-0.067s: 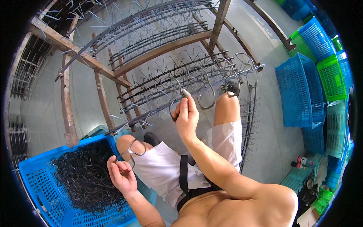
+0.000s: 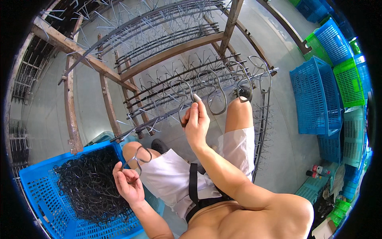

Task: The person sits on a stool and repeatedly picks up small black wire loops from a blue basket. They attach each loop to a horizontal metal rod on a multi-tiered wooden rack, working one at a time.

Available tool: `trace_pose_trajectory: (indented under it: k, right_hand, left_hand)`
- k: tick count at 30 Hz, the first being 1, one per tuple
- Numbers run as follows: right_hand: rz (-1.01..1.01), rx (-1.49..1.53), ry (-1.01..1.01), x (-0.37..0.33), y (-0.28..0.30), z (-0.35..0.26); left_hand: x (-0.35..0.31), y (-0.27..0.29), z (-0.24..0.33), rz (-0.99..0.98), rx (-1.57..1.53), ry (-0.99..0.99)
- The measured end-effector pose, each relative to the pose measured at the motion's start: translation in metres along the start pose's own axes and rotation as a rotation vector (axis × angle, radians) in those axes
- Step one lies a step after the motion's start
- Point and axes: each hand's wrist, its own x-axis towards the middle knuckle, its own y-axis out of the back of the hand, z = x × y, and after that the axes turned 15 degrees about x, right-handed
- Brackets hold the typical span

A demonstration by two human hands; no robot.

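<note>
My left hand (image 2: pixel 129 185) is closed on a dark two-lobed frame (image 2: pixel 137 159), shaped like a spectacle front, above my left thigh. Out in front, my right hand (image 2: pixel 197 126) pinches a similar curved frame (image 2: pixel 190 88) at the long hook-lined rod (image 2: pixel 159 119). Its fingers hide part of that frame, and I cannot tell whether it sits on a hook. Farther right along the rod hang several more two-lobed frames (image 2: pixel 224 95). Beside my left arm, a blue basket (image 2: pixel 41 187) holds a tangled heap of black curved pieces (image 2: pixel 91 187).
A brown metal rack (image 2: pixel 171 55) with several rows of hooked rods (image 2: pixel 159 18) stands ahead. Blue crates (image 2: pixel 314 95) and green crates (image 2: pixel 348 81) are stacked at the right. Bottles (image 2: pixel 318 171) lie near them. My knees flank the near rod.
The frame in my left hand has tilted slightly. The frame at my right hand has shifted very slightly; both hands stay nearly in place.
</note>
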Motion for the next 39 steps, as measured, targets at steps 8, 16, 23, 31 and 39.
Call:
trace_pose_trajectory:
  k: [8, 16, 23, 31, 39]
  right_hand:
    - [-0.034, 0.046, -0.041, 0.005, 0.002, 0.001]
    - [-0.181, -0.603, 0.290, 0.000, 0.001, 0.002]
    - [-0.179, -0.710, 0.236, 0.013, 0.003, -0.011]
    - [-0.297, -0.728, 0.124, -0.004, 0.009, -0.048]
    - [-1.250, -0.447, -0.205, -0.044, -0.007, -0.078]
  left_hand:
    - [-0.005, -0.002, 0.004, 0.002, 0.073, 0.088]
    - [-0.007, 0.024, -0.003, 0.273, 0.646, 0.029]
    - [-0.015, 0.030, 0.011, 0.145, 0.595, 0.164]
    - [-0.013, 0.000, 0.008, -0.125, 0.324, 0.011]
    - [0.012, -0.009, 0.003, -0.361, 0.148, 0.031]
